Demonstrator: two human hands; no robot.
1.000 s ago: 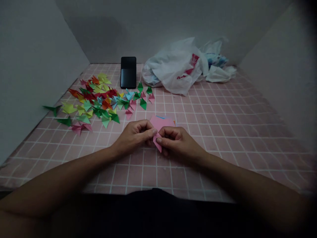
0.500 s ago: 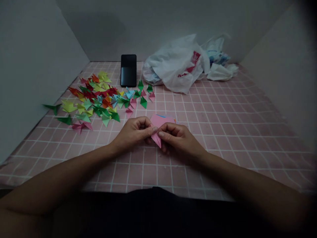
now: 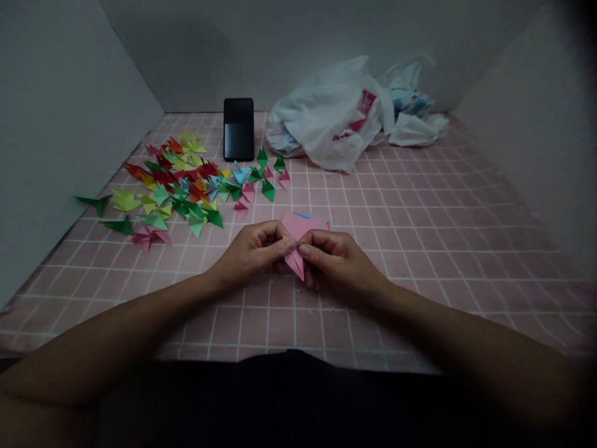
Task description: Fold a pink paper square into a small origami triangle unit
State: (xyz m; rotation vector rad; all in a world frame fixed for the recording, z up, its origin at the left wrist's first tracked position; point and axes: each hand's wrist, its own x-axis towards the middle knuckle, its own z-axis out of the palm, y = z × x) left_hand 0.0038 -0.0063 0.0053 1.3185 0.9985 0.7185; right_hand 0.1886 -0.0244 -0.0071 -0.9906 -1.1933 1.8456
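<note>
Holding a folded pink paper (image 3: pixel 294 264) in front of the body, just short of a stack of coloured paper (image 3: pixel 305 224) near the middle of the bench (image 3: pixel 410 267). Pinching its wider end on one side with the left hand (image 3: pixel 262 246), on the other with the right hand (image 3: pixel 334 252), with thumbs uppermost and close together. Cannot tell the exact hold of the lower fingers, partly hidden. Along its long axis, runs from between the thumbs toward the body, slanting slightly to the right. Narrows to a sharp tip, aimed back at the body. Shows a crease along its length, leading toward that tip. Spread over the bench, beyond the left hand: many small paper birds (image 3: pixel 198 189) in red, orange, yellow, green, blue and pink. Behind them, set upright, a black phone (image 3: pixel 238 130). To its right, a crumpled white bag (image 3: pixel 321 124) with red markings, beside a smaller bag (image 3: pixel 413 129).
</note>
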